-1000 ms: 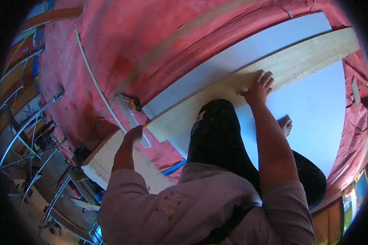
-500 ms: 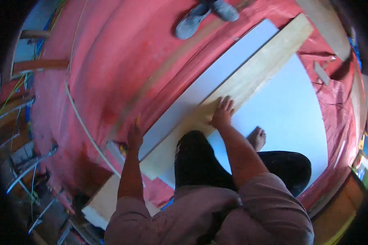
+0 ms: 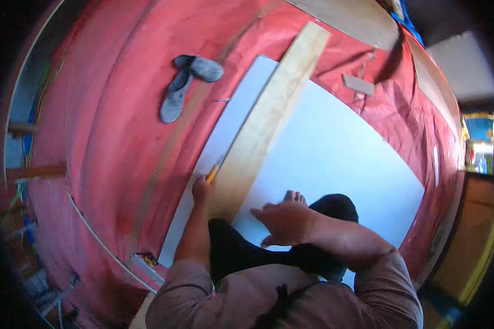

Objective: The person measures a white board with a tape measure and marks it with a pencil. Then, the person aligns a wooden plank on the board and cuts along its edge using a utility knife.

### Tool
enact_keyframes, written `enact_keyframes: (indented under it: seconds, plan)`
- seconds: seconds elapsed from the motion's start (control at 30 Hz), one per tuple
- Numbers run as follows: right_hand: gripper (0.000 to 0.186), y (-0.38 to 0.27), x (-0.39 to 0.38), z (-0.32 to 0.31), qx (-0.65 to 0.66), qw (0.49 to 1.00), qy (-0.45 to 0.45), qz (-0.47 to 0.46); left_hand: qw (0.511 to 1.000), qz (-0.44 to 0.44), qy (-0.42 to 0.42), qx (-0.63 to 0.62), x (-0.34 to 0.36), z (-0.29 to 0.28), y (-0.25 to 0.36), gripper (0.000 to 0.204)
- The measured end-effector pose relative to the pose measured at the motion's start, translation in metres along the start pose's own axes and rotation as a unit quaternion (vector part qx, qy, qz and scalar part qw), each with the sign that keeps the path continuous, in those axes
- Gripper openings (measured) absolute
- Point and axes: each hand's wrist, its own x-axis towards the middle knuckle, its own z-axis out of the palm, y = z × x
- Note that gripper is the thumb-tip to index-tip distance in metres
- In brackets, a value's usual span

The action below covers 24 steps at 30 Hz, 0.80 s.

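Beneath me lies a large white sheet (image 3: 335,142), and a long pale wooden board (image 3: 263,126) crosses it at a slant. My left hand (image 3: 202,191) is closed around a slim orange tool (image 3: 211,175), whose thin tip points away along the board's left edge. Whether it is a pencil or a knife, I cannot tell. Over the sheet, my right hand (image 3: 282,222) has its fingers apart and holds nothing. It is beside my bare foot (image 3: 295,196), clear of the board. My knees are bent on either side.
A creased red tarp (image 3: 121,137) covers the floor. Two grey shoes (image 3: 177,98) rest on it at far left. A small offcut (image 3: 358,85) lies beyond the sheet. A pale thin strip (image 3: 101,236) curves along the left, and brown panels (image 3: 351,22) are at the far edge.
My right hand has come off the board and drawn back toward my foot. My left hand has brought the orange tool to the board's left edge. The whole view has turned.
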Motion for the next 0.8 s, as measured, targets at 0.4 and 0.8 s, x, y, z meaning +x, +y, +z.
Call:
enact_keyframes:
  seconds: [0.4, 0.8]
  plan:
    - [0.075, 0.039, 0.009, -0.016, -0.004, 0.996, 0.023, -0.085, 0.987, -0.021, -0.054, 0.153, -0.070, 0.086, 0.036, 0.039]
    - [0.056, 0.032, 0.001, -0.010, -0.049, 0.980, 0.118, -0.153, 0.981, -0.052, -0.087, 0.165, -0.078, 0.029, 0.072, 0.034]
